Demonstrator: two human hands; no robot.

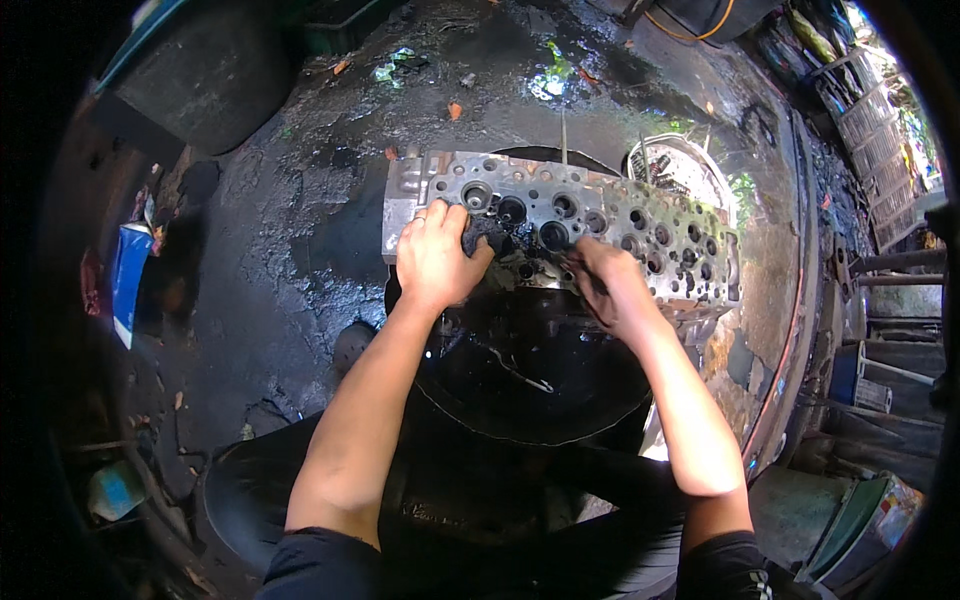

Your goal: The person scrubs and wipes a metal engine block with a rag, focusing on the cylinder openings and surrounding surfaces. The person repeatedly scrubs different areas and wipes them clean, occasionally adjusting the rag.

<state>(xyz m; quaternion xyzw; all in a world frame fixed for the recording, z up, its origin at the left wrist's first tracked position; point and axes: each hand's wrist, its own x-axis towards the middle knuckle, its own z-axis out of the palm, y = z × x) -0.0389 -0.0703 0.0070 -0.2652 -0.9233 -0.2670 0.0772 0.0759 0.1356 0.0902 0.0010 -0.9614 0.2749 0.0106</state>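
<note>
At the centre of the frame a grey metal cylinder head [590,225] lies across a round black basin [520,390] of dark oily liquid. The left hand [435,258] presses flat on it, fingers spread, holding nothing. The right hand [610,285] is curled around something dark; this looks like scrubbing, calling for firm bracing.

A single wide fisheye camera on my head looks steeply down from close range past my forearms at my left hand [432,255] and right hand [612,290], with edges bending toward a dark rim.
</note>
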